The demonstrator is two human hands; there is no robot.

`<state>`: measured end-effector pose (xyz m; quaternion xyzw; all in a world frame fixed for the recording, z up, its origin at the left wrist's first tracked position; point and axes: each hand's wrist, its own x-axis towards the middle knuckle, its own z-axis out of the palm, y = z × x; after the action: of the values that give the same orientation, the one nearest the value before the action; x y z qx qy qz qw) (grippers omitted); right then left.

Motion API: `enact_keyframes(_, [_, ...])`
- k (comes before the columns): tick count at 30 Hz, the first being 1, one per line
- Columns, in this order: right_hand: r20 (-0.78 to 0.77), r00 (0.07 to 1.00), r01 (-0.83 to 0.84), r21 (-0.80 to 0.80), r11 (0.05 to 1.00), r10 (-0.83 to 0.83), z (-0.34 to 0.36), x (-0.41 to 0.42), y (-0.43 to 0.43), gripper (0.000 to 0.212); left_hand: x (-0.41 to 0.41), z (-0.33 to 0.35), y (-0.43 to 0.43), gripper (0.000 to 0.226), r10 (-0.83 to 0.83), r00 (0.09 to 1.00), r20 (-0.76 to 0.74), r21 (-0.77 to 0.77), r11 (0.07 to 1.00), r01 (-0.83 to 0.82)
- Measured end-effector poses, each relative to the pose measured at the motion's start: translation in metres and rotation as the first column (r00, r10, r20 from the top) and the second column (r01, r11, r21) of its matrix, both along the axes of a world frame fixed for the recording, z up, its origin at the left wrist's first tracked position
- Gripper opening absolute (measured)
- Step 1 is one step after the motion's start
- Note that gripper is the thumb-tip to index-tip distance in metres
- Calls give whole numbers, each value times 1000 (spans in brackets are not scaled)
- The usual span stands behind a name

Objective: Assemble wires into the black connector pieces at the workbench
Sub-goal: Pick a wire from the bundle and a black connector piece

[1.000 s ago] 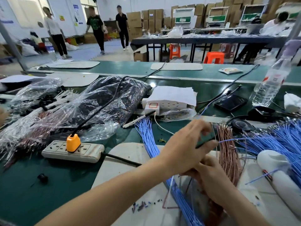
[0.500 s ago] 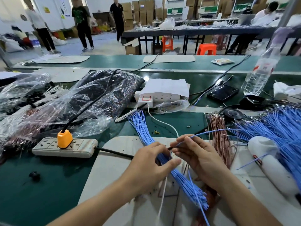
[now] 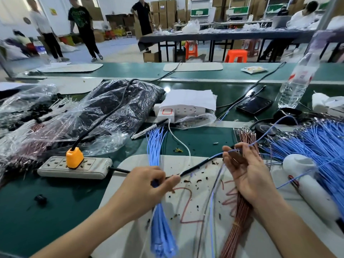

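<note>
Left hand (image 3: 147, 189): fingers curled, thumb and forefinger pinching the near end of a slim black connector piece (image 3: 201, 164). Something blue shows inside the grip, too blurred to name. The piece slants up and away toward the right hand (image 3: 247, 172).

Right hand: palm turned to the camera, fingers half curled, thumb and forefinger pinching a single blue wire (image 3: 260, 137) at the far end of the black piece. Whether the wire sits inside the piece I cannot tell. Past the fingertips the wire arcs up and to the right.

Under the left hand: a blue wire bundle (image 3: 155, 144), running from beyond the knuckles to below the wrist. Under the right palm and wrist: a copper-coloured wire bundle (image 3: 240, 220). Both hands are over a white mat (image 3: 134, 162) with red scribbles and dark crumbs, on the green worktop (image 3: 55, 211).

Left of the left hand: a power strip (image 3: 93, 167) with an orange plug (image 3: 74, 158); beyond it, a clear bag of black parts (image 3: 115, 108).

Right of the right hand: a fan of loose blue wires (image 3: 320, 146) and a white cylinder (image 3: 312, 185). Beyond it: a phone (image 3: 255, 105) and a water bottle (image 3: 296, 84)
</note>
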<state>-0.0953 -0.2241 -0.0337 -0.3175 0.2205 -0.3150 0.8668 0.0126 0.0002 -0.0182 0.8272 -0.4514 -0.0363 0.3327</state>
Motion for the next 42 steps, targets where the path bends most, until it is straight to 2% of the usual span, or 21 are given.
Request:
enact_keyframes(4, [-95,993,-85,-151,985,71,-2,2,6,28,25,13,29,71,56,998,37,12,998,-57])
enact_keyframes(6, [-131,988,-103,-213,972,76,-2,3,8,27,37,20,43,65,51,994,94,142,988,-64])
enact_keyframes(8, [-142,989,-74,-240,968,40,-3,2,9,28,44,20,55,60,4,982,191,357,931,-74])
enact_keyframes(10, [-147,989,-62,-243,968,26,-2,1,9,28,48,13,63,53,-48,973,227,478,876,-68])
enact_keyframes(12, [-166,985,-82,-253,964,41,-1,1,10,27,50,9,67,39,-12,967,255,393,915,-92])
enact_keyframes(14, [-182,982,-108,-273,956,59,-1,2,10,27,65,11,63,25,117,937,329,163,970,-179])
enact_keyframes(15, [-184,981,-118,-285,951,66,-2,3,10,27,78,14,59,18,203,908,367,93,963,-253])
enact_keyframes(16, [-187,980,-124,-297,947,70,-2,3,10,28,95,17,54,14,284,878,386,99,933,-345])
enact_keyframes(17, [-189,979,-129,-307,943,72,-3,3,10,28,111,21,50,15,360,849,387,172,876,-450])
enact_keyframes(19, [-192,979,-133,-318,939,73,-3,3,10,28,140,24,42,18,452,804,385,418,691,-589])
enact_keyframes(20, [-191,979,-134,-321,938,74,-4,3,10,28,151,22,36,16,455,802,387,504,625,-597])
enact_keyframes(21, [-189,979,-134,-322,937,75,-4,3,9,28,160,18,31,13,449,811,375,549,598,-584])
enact_keyframes(23, [-185,980,-133,-323,937,76,-4,2,9,28,174,9,19,9,474,817,328,541,615,-573])
enact_keyframes(25, [-186,979,-135,-320,938,78,-3,2,9,28,189,2,14,24,563,807,181,444,685,-578])
enact_keyframes(27, [-186,979,-134,-318,939,77,-4,2,9,28,196,0,11,29,634,772,49,395,698,-598])
enact_keyframes(30, [-190,978,-140,-316,938,82,-4,2,8,27,191,-1,12,6,621,765,170,379,676,-632])
enact_keyframes(32, [-191,978,-143,-310,940,86,-5,3,8,27,186,1,11,27,579,776,248,402,668,-627])
enact_keyframes(33, [-191,978,-144,-308,940,88,-5,4,8,27,185,1,12,30,551,791,266,424,670,-610])
enact_keyframes(37, [-186,978,-152,-300,942,98,-6,4,8,25,175,14,5,20,503,826,254,485,673,-559])
enact_keyframes(40, [-198,974,-171,-322,931,111,-7,4,8,25,153,36,-5,9,339,831,442,547,632,-549])
enact_keyframes(42, [-206,971,-190,-348,918,123,-8,5,9,26,135,52,-9,9,278,776,566,486,647,-587])
